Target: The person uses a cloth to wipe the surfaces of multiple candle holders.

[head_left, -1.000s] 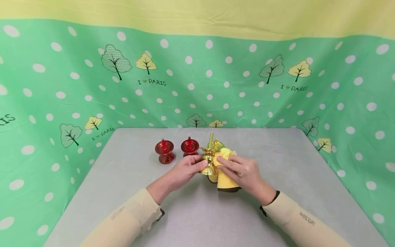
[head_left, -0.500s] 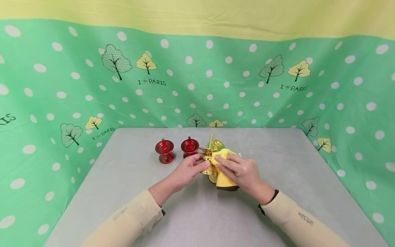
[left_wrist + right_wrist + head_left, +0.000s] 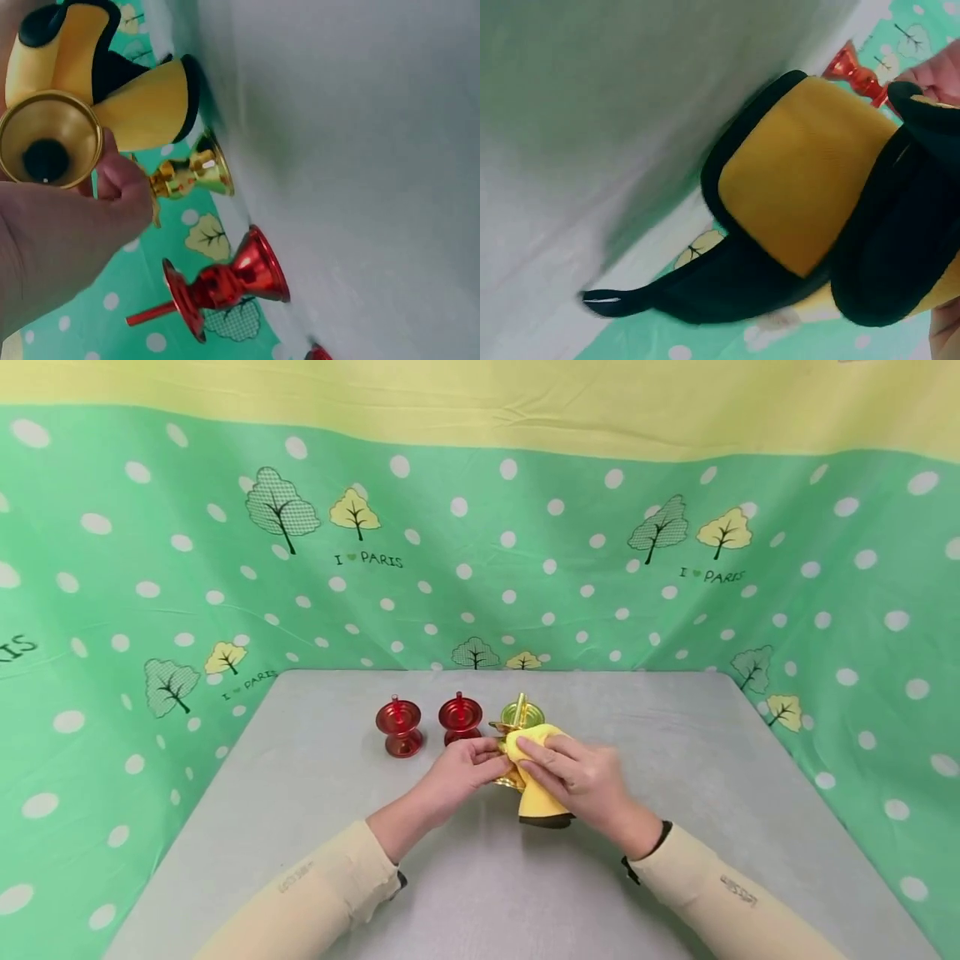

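A shiny gold candle holder point(image 3: 506, 727) is held up over the table by my left hand point(image 3: 453, 781), which pinches its narrow middle. Its hollow base point(image 3: 56, 135) faces the left wrist camera. My right hand point(image 3: 588, 777) grips a yellow cloth with black edging point(image 3: 542, 793) and presses it against the holder's right side. Much of the stem is hidden behind the cloth. In the right wrist view, the cloth's yellow face point(image 3: 802, 172) and a dark loop point(image 3: 604, 300) hang down, and little of the hand shows.
Behind the hands stands a second gold candle holder point(image 3: 535, 715), partly covered in the head view. Two red candle holders point(image 3: 403, 739) point(image 3: 460, 716) stand upright to its left. The grey table point(image 3: 315, 727) ends at a green dotted curtain point(image 3: 420, 593).
The cloth has shifted slightly left and covers more of the gold candle holder's stem. The holder has turned a little in my left hand. The standing holders have stayed in place.
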`<state>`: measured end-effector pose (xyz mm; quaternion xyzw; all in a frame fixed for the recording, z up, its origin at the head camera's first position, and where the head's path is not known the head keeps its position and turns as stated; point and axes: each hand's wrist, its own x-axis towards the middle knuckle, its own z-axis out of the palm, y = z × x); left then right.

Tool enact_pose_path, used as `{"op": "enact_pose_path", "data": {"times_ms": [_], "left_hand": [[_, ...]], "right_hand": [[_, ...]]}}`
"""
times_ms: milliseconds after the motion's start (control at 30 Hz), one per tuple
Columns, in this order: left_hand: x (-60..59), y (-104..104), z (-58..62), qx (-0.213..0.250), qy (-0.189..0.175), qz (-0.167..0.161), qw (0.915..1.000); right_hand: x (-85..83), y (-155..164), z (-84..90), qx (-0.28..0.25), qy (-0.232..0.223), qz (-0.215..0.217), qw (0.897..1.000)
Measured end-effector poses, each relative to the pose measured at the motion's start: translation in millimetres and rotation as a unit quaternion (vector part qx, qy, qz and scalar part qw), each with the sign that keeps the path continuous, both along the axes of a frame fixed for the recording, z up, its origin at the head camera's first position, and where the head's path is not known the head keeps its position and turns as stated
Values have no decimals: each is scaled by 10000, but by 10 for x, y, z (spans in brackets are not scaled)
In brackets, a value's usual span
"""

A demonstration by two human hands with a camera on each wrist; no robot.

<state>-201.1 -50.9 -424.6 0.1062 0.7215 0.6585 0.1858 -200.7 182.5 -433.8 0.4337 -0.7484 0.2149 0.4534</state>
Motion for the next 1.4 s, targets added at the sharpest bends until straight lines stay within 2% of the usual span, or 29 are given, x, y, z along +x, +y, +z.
{"op": "enact_pose_path", "data": {"times_ms": [167, 300, 533, 700, 900, 1067, 1200, 1300, 1400], "left_hand": [[30, 3, 24, 373, 24, 293, 9989], [39, -5, 58, 437, 141, 336, 9984], [54, -5, 60, 357, -22, 154, 9992], [74, -44, 57, 393, 104, -35, 9992], [59, -81, 70, 668, 69, -284, 9973], [43, -68, 37, 667, -10, -47, 9978], [34, -41, 3, 430, 32, 137, 9990], [34, -24, -5, 238, 81, 136, 9996], [51, -22, 4, 236, 100, 163, 9995]], "right_hand": [[-34, 6, -20, 24, 8, -198, 9998], [-38, 19, -24, -108, 13, -182, 9998], [31, -109, 83, -201, 201, 199, 9994], [1, -91, 33, -167, 98, -80, 9998], [-38, -13, -64, -63, -152, -333, 9993], [-4, -10, -69, -165, -132, -441, 9988], [38, -53, -15, -411, 253, -270, 9985], [44, -92, 13, -352, 481, -178, 9981], [12, -97, -18, -223, 486, -323, 9980]]}}
